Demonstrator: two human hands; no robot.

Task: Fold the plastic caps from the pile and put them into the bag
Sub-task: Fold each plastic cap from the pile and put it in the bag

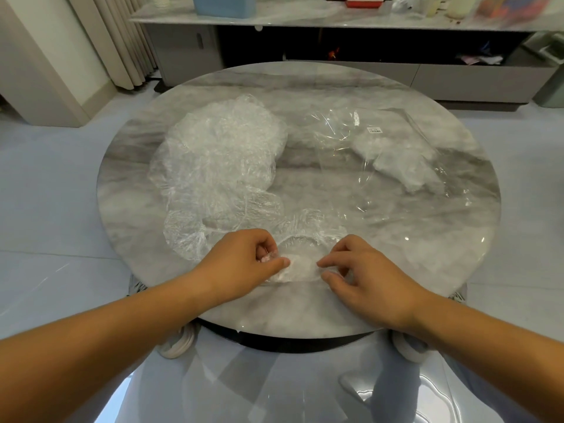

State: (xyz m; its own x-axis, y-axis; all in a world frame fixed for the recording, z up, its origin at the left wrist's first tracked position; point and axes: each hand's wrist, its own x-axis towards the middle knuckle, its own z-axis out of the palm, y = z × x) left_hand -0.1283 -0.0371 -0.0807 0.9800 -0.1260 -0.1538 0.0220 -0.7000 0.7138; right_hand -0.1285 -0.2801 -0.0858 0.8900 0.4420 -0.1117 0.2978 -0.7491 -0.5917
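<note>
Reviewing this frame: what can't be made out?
Head view:
How many caps the pile holds: clear layers overlap.
How many folded caps are in the bag: they clump together.
The bag's label text: too small.
Shelf items: blurred, cut off by the top edge.

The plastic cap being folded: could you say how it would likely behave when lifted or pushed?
Probably floppy: the plastic cap crumples where the left hand and right hand pinch it. Likely very light: the film is thin and see-through. Pushed, it would probably bunch or slide on the glossy table.
</note>
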